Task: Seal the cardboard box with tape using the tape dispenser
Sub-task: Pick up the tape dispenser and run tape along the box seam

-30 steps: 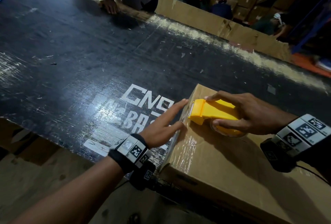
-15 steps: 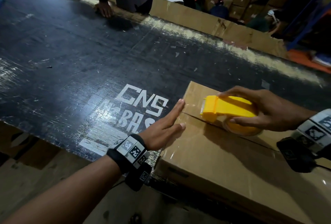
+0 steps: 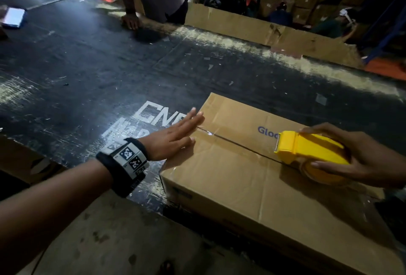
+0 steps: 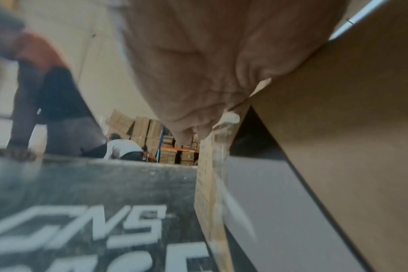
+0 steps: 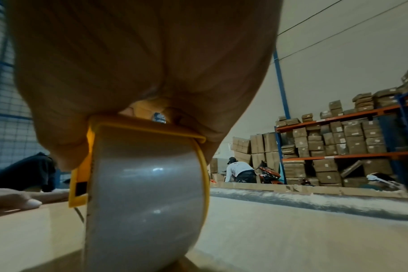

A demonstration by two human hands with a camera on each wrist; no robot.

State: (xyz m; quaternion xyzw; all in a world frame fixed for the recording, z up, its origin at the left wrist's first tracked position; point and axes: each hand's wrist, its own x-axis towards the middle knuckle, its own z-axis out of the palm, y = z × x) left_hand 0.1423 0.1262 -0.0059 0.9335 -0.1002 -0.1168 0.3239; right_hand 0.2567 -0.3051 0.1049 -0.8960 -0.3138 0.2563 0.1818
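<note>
A brown cardboard box (image 3: 241, 186) lies on the black table, its top flaps closed along a dark seam. My right hand (image 3: 360, 156) grips the yellow tape dispenser (image 3: 307, 149), which rests on the seam at the right part of the lid. The clear tape roll (image 5: 147, 193) fills the right wrist view. Clear tape runs along the seam from the dispenser to the box's left edge. My left hand (image 3: 175, 136) lies flat with straight fingers against that left edge, pressing the tape end. In the left wrist view the tape strip (image 4: 212, 184) hangs down the box's side (image 4: 352, 128).
The black table (image 3: 87, 66) carries white lettering (image 3: 153, 116) left of the box. A person leans a hand (image 3: 130, 20) on the far edge. A cardboard sheet (image 3: 252, 26) stands along the far side. A white object (image 3: 13, 17) lies far left. Stacked boxes on racks (image 5: 338, 147) fill the background.
My right hand has drawn the dispenser rightward along the seam, away from the left edge, laying tape. My left hand stays flat at the left edge.
</note>
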